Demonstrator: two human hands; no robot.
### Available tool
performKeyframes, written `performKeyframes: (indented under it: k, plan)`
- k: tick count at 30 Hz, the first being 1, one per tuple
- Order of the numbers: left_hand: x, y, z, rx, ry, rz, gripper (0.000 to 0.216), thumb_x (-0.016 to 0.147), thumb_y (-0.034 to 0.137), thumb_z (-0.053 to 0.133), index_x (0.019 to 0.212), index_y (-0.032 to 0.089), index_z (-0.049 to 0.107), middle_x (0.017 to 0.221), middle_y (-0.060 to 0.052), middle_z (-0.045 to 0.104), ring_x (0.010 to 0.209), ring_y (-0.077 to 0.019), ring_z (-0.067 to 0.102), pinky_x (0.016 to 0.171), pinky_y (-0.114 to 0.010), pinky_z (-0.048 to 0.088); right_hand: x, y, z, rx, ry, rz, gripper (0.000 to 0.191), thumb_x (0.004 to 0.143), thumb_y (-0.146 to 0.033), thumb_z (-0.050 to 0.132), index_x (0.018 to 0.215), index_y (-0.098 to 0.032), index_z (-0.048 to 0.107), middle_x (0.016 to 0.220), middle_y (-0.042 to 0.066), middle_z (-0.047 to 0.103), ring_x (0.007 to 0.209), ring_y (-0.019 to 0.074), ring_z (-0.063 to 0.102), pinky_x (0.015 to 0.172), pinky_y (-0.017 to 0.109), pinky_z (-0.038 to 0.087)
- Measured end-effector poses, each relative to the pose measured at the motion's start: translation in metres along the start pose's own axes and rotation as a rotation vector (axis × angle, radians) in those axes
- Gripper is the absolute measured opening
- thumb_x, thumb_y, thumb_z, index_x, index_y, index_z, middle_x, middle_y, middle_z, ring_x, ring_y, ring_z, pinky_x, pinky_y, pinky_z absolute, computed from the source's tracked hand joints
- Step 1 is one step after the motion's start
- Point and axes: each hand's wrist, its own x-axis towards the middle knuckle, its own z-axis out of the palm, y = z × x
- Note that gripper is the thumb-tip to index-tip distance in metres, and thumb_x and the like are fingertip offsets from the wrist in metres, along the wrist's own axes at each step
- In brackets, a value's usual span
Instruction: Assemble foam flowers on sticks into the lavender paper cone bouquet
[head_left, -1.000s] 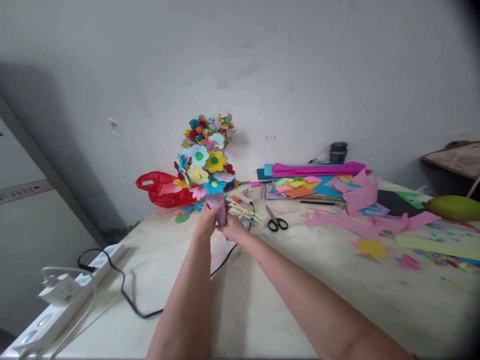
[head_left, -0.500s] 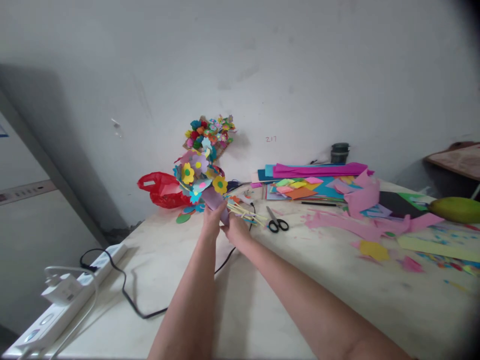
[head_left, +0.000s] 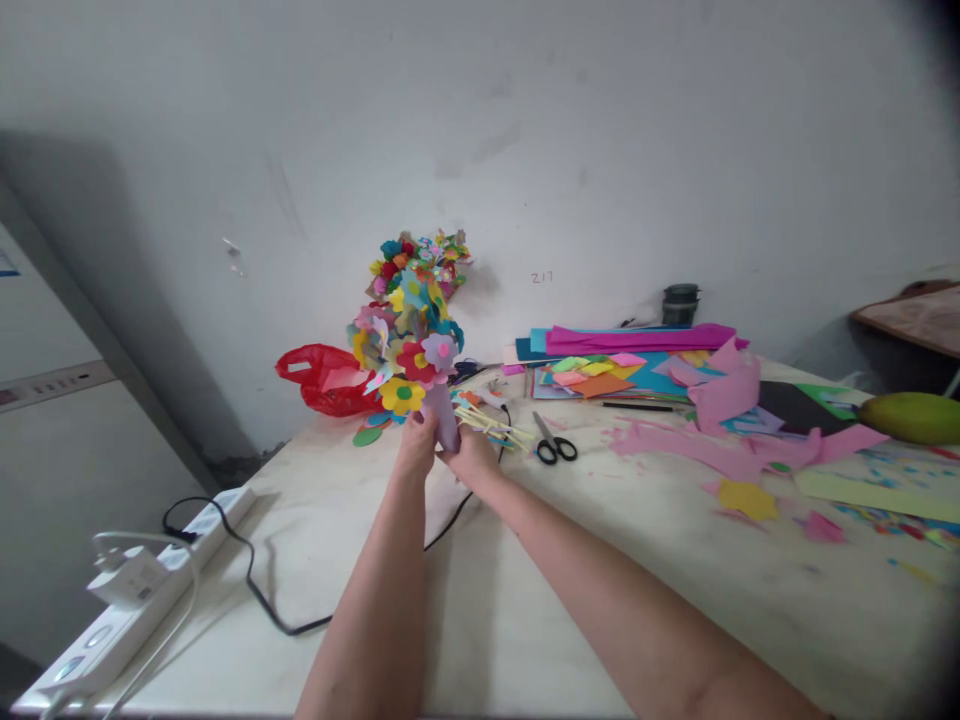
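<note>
Both my hands hold a paper flower bouquet (head_left: 405, 345) over the far left part of the table (head_left: 525, 600). My left hand (head_left: 416, 445) is closed round its purple paper wrap (head_left: 442, 412). My right hand (head_left: 471, 455) grips the wrap's lower end from the right. The bouquet carries several flowers in yellow, red, pink and blue. Behind it a second, taller paper flower bunch (head_left: 420, 262) leans on the wall. Loose wooden sticks (head_left: 495, 428) lie just right of my hands.
Black-handled scissors (head_left: 551, 442) lie right of the sticks. Stacked coloured paper (head_left: 630, 350) and pink scraps (head_left: 720, 420) cover the right side. A red plastic bag (head_left: 322, 378) sits at the back left. A white power strip (head_left: 135, 590) with a black cable (head_left: 262, 590) lies at the left edge.
The bouquet has been turned and tilted in my hands, so different flowers face me now. My hands stay in about the same place.
</note>
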Motion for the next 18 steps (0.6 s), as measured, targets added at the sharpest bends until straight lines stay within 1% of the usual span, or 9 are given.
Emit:
performKeyframes:
  k: [2, 3, 6, 9, 12, 14, 16, 18]
  plan:
    - [0.0, -0.001, 0.006, 0.053, 0.044, 0.024, 0.062, 0.047, 0.058, 0.078, 0.087, 0.015, 0.058, 0.078, -0.006, 0.067, 0.069, -0.0175, 0.063, 0.066, -0.03, 0.048, -0.002, -0.001, 0.002, -0.021, 0.033, 0.061, 0.042, 0.074, -0.032, 0.063, 0.111, -0.014, 0.058, 0.098, 0.013, 0.071, 0.093, 0.026, 0.066, 0.073, 0.03, 0.047]
    - [0.0, -0.002, 0.008, 0.066, 0.058, 0.029, 0.059, 0.048, 0.054, 0.078, 0.087, 0.015, 0.058, 0.077, -0.005, 0.067, 0.068, -0.0168, 0.062, 0.066, -0.029, 0.048, -0.003, -0.002, 0.003, -0.019, 0.045, 0.07, 0.043, 0.074, -0.031, 0.062, 0.114, -0.013, 0.057, 0.099, 0.014, 0.07, 0.093, 0.0261, 0.066, 0.073, 0.031, 0.047]
    - [-0.003, -0.002, 0.013, 0.037, 0.09, 0.021, 0.056, 0.052, 0.049, 0.079, 0.091, 0.016, 0.057, 0.074, -0.002, 0.066, 0.065, -0.0148, 0.062, 0.065, -0.028, 0.048, -0.004, -0.002, 0.005, 0.011, 0.053, 0.038, 0.051, 0.074, -0.025, 0.06, 0.123, -0.014, 0.051, 0.101, 0.013, 0.07, 0.094, 0.0255, 0.066, 0.074, 0.03, 0.047]
    - [-0.006, -0.003, 0.01, -0.026, 0.116, -0.01, 0.057, 0.052, 0.053, 0.078, 0.091, 0.016, 0.056, 0.071, -0.002, 0.065, 0.06, -0.0132, 0.06, 0.061, -0.026, 0.048, -0.003, -0.002, 0.006, 0.012, 0.011, 0.006, 0.048, 0.073, -0.022, 0.057, 0.12, -0.016, 0.053, 0.102, 0.011, 0.07, 0.096, 0.0246, 0.066, 0.074, 0.03, 0.047]
    - [-0.008, -0.004, 0.003, -0.084, 0.078, -0.036, 0.058, 0.053, 0.061, 0.073, 0.084, 0.015, 0.056, 0.068, -0.003, 0.063, 0.055, -0.0116, 0.058, 0.055, -0.025, 0.046, -0.001, 0.001, 0.008, -0.049, -0.107, 0.038, 0.037, 0.072, -0.029, 0.058, 0.106, -0.017, 0.061, 0.1, 0.012, 0.071, 0.095, 0.0269, 0.067, 0.072, 0.031, 0.047]
    - [-0.01, -0.004, 0.0, -0.101, 0.057, -0.035, 0.061, 0.053, 0.065, 0.071, 0.083, 0.014, 0.056, 0.071, -0.004, 0.064, 0.055, -0.012, 0.058, 0.053, -0.024, 0.045, -0.001, 0.004, 0.009, -0.088, -0.153, 0.042, 0.032, 0.072, -0.033, 0.058, 0.099, -0.016, 0.064, 0.097, 0.013, 0.071, 0.094, 0.0283, 0.067, 0.069, 0.031, 0.046]
    - [-0.012, -0.003, 0.0, -0.086, 0.07, -0.021, 0.064, 0.05, 0.065, 0.072, 0.084, 0.014, 0.056, 0.074, -0.005, 0.064, 0.056, -0.0128, 0.059, 0.052, -0.025, 0.046, -0.002, 0.005, 0.011, -0.098, -0.137, 0.026, 0.03, 0.074, -0.032, 0.056, 0.097, -0.016, 0.064, 0.094, 0.013, 0.072, 0.093, 0.0279, 0.067, 0.068, 0.03, 0.045]
    - [-0.014, -0.001, 0.003, -0.042, 0.096, -0.006, 0.065, 0.047, 0.062, 0.075, 0.086, 0.013, 0.056, 0.074, -0.005, 0.064, 0.056, -0.0131, 0.059, 0.053, -0.026, 0.046, -0.004, 0.004, 0.013, -0.09, -0.108, 0.03, 0.028, 0.076, -0.031, 0.055, 0.098, -0.016, 0.063, 0.093, 0.013, 0.072, 0.09, 0.0264, 0.068, 0.066, 0.029, 0.044]
